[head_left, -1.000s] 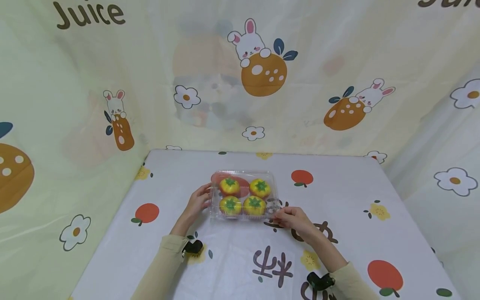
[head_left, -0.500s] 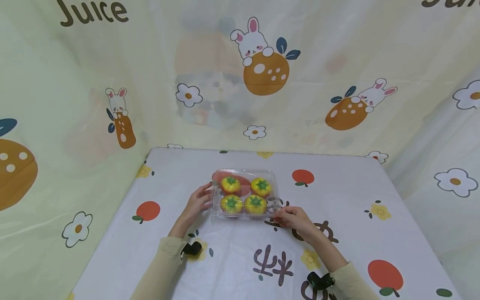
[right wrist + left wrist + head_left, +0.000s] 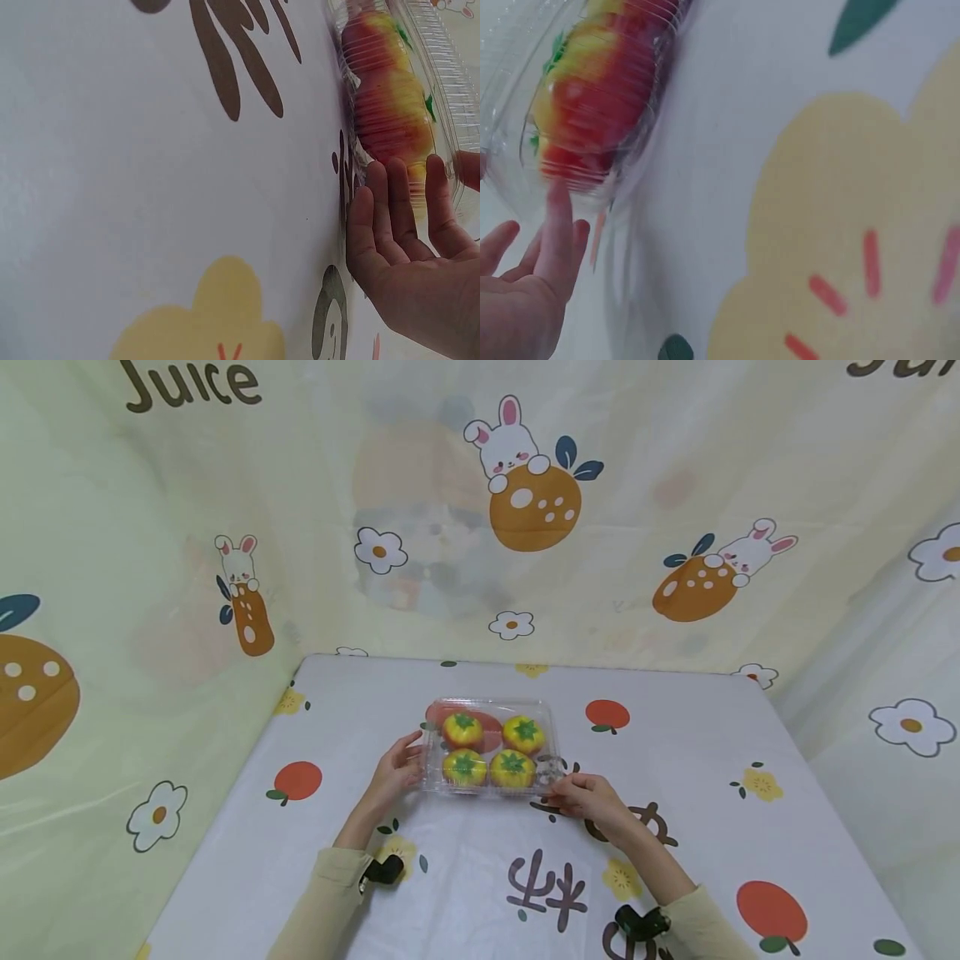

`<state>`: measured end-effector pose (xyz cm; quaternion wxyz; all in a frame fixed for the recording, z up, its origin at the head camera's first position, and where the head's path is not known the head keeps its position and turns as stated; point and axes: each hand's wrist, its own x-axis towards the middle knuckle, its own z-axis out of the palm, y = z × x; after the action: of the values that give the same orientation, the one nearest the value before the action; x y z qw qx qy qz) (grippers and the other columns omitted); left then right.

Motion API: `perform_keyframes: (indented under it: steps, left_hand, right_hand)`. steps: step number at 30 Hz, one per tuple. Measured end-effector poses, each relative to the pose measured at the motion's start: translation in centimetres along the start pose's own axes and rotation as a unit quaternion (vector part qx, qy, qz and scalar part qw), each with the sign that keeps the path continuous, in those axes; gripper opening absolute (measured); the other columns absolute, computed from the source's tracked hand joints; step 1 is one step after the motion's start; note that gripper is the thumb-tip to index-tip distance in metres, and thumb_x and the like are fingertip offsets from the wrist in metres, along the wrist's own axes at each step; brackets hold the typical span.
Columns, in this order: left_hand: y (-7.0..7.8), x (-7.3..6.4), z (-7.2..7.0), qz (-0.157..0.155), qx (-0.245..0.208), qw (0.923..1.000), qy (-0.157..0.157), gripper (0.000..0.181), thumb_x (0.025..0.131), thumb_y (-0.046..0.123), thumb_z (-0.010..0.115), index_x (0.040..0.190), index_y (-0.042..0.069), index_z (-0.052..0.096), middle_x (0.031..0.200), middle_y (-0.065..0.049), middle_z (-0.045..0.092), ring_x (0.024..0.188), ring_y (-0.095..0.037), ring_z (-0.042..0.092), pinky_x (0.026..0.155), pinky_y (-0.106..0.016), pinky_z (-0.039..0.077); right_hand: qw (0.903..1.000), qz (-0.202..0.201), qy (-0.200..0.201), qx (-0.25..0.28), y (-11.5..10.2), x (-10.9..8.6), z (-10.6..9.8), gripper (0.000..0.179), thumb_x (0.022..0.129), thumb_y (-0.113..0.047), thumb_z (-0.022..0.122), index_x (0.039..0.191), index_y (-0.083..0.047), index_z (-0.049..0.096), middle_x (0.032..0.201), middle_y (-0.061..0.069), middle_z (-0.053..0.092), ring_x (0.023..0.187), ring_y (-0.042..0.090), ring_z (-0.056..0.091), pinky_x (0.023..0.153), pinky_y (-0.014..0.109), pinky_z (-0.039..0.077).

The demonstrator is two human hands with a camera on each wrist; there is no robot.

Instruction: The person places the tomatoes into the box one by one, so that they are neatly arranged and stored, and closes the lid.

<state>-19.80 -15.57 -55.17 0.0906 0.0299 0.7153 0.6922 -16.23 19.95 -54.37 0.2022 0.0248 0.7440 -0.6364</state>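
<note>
A clear plastic clamshell box (image 3: 480, 700) lies on the table, its lid down. Inside sit several round yellow-red fruits (image 3: 463, 768) with green star-shaped leafy tops, like persimmons. At the box's left end is my left hand (image 3: 393, 772), fingers extended; in the left wrist view one fingertip (image 3: 559, 191) meets the end wall. My right hand (image 3: 585, 797) pinches the front right corner. The right wrist view shows the right thumb (image 3: 469, 169) at the rim and the fingers (image 3: 401, 202) along the side below it.
A white printed cloth (image 3: 675, 735) with fruit, flowers and dark lettering covers the table. Behind and to both sides hang pale curtains (image 3: 300, 485) with rabbit prints. A dark wrist camera (image 3: 382, 870) sits at the left cuff, another camera (image 3: 641, 922) at the right.
The left hand's fingers have loosened slightly at the box's left end. The right hand stays at its corner, and the box keeps its place. The head view has shifted a little.
</note>
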Motion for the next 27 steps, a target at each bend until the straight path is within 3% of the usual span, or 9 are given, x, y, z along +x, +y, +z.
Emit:
perform_keyframes:
  steps: [7, 13, 20, 27]
  left_hand:
    - [0.4, -0.2, 0.1, 0.02, -0.047, 0.9986, -0.012, 0.073, 0.081, -0.011, 0.054, 0.151, 0.0, 0.033, 0.144, -0.031, 0.042, 0.134, -0.043, 0.041, 0.094, -0.027, 0.046]
    - [0.1, -0.3, 0.1, 0.018, -0.041, 0.9989, -0.011, 0.074, 0.083, -0.012, 0.054, 0.152, -0.003, 0.029, 0.145, -0.032, 0.04, 0.135, -0.045, 0.038, 0.101, -0.036, 0.043]
    - [-0.8, -0.6, 0.4, 0.012, -0.03, 0.9995, 0.005, 0.068, 0.082, -0.009, 0.05, 0.148, -0.002, 0.036, 0.143, -0.031, 0.043, 0.133, -0.044, 0.041, 0.082, -0.021, 0.048]
    - [-0.9, -1.0, 0.7, 0.002, -0.036, 0.999, 0.026, 0.057, 0.086, -0.003, 0.05, 0.142, -0.004, 0.041, 0.141, -0.03, 0.046, 0.128, -0.042, 0.046, 0.078, -0.023, 0.051]
  right_hand:
    - [1.0, -0.003, 0.004, 0.002, -0.3, -0.3, 0.2, 0.032, 0.098, -0.022, 0.058, 0.106, 0.007, 0.066, 0.105, 0.019, 0.071, 0.099, 0.026, 0.069, 0.084, 0.034, 0.056]
    - [0.9999, -0.004, 0.008, 0.004, -0.4, -0.4, 0.2, 0.031, 0.099, -0.021, 0.057, 0.107, 0.008, 0.066, 0.105, 0.019, 0.071, 0.099, 0.026, 0.069, 0.084, 0.035, 0.056]
    - [0.9999, -0.006, 0.006, 0.005, -0.2, -0.4, 0.3, 0.031, 0.098, -0.022, 0.057, 0.105, 0.007, 0.066, 0.104, 0.018, 0.071, 0.098, 0.026, 0.069, 0.084, 0.035, 0.057]
    - [0.9999, -0.006, 0.007, 0.011, 0.0, -0.3, 0.2, 0.031, 0.099, -0.022, 0.057, 0.105, 0.007, 0.066, 0.105, 0.019, 0.071, 0.099, 0.026, 0.069, 0.085, 0.036, 0.056]
